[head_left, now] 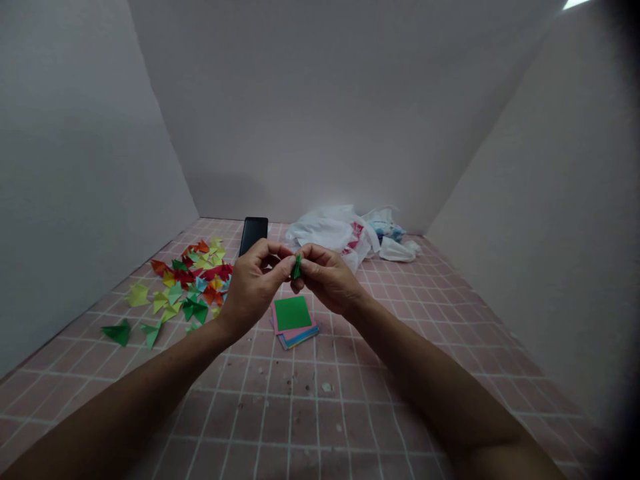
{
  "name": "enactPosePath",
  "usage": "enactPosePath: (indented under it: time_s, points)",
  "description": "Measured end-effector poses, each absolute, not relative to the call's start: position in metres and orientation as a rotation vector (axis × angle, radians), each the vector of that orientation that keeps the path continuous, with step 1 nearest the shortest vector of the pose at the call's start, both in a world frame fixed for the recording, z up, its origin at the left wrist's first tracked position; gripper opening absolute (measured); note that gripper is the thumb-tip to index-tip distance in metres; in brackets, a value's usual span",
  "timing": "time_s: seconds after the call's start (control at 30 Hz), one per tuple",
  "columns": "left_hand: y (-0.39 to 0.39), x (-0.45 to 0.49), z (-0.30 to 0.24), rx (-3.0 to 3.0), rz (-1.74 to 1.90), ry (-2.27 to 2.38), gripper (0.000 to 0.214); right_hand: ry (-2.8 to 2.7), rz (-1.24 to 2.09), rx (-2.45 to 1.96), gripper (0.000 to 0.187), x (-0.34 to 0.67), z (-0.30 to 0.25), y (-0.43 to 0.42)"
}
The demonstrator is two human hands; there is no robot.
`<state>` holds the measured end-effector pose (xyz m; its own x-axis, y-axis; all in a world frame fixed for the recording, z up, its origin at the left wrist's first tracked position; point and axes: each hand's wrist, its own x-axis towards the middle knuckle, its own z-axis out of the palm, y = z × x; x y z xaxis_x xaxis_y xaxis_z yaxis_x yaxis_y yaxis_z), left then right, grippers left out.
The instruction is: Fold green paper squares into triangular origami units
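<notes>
Between my two hands is a small piece of folded green paper [297,267], pinched upright above the tiled floor. My left hand [257,277] grips its left side with thumb and fingers. From the right, my right hand [327,275] pinches the same piece, thumb towards me. The fingers cover part of the paper, so its full shape is hidden. Just below the hands lies a stack of square coloured paper [293,313], with a green sheet on top and pink, blue and yellow edges under it.
Many folded paper pieces [190,277] in red, orange, yellow and green spread over the floor at left. A black phone [253,233] lies behind my left hand. White plastic bags [325,230] are heaped by the back wall [320,120]. Walls stand on both sides.
</notes>
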<state>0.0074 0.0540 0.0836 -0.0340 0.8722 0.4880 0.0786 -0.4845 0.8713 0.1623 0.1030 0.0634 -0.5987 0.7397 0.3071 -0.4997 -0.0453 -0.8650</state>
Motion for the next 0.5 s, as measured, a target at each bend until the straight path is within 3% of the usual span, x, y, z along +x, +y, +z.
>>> enactPosePath:
  time_s: [0.23,0.5]
  points:
    - [0.0502,0.0095,0.0882,1.585,1.517,0.960,0.013,-1.366,1.719,-0.295,0.038,0.1604,0.0623,0.1015]
    - [0.0523,0.0081,0.0864,1.576,1.482,0.984,0.012,-1.484,1.319,-0.371,0.027,0.1593,0.0592,0.0990]
